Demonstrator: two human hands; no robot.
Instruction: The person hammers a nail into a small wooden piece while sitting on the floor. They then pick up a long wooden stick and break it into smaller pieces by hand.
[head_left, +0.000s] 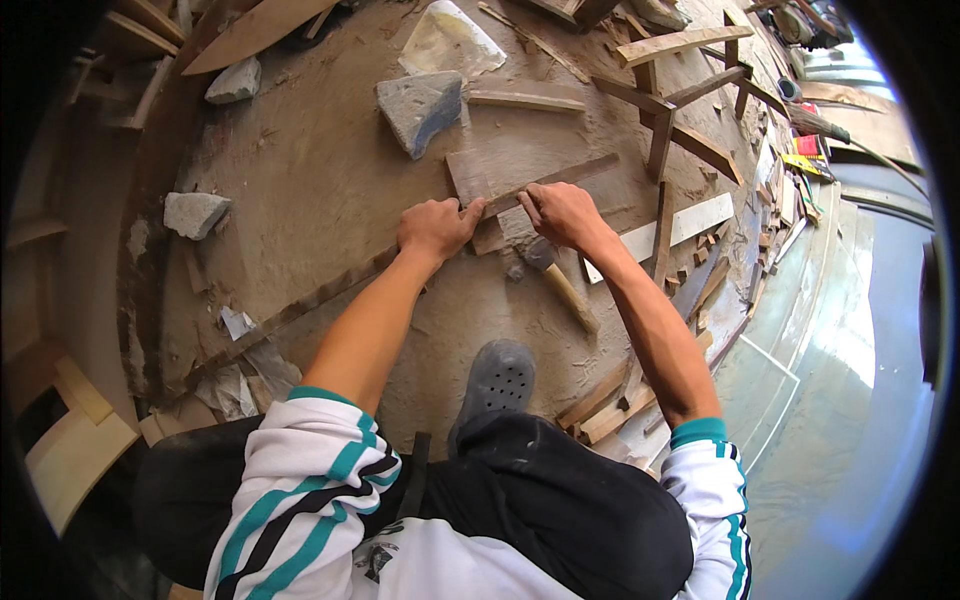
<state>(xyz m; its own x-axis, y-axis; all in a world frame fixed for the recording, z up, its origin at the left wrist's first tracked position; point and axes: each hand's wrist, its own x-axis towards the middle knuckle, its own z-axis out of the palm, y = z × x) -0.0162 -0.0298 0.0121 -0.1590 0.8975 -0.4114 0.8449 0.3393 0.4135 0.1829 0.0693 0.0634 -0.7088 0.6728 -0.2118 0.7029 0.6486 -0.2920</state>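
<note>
A long, narrow wooden strip (330,288) runs slantwise from the lower left up to the middle of the floor. My left hand (436,228) is closed on it, the thumb pressed along its edge. Farther along, toward the strip's far right end, my right hand (562,212) has its fingers curled over the same wood. A flat brown board (472,170) lies beneath that end, with a small wood block (488,238) beside my left hand. Just below my right hand rests a hammer (570,297), its wooden handle pointing toward me.
Beyond my hands lie a broken grey stone (422,108) and a short plank (527,96). A wooden frame (662,125) stands at the far right, near a white board (690,222). Another stone (195,214) sits at left. My grey clog (500,375) is planted close below the hammer.
</note>
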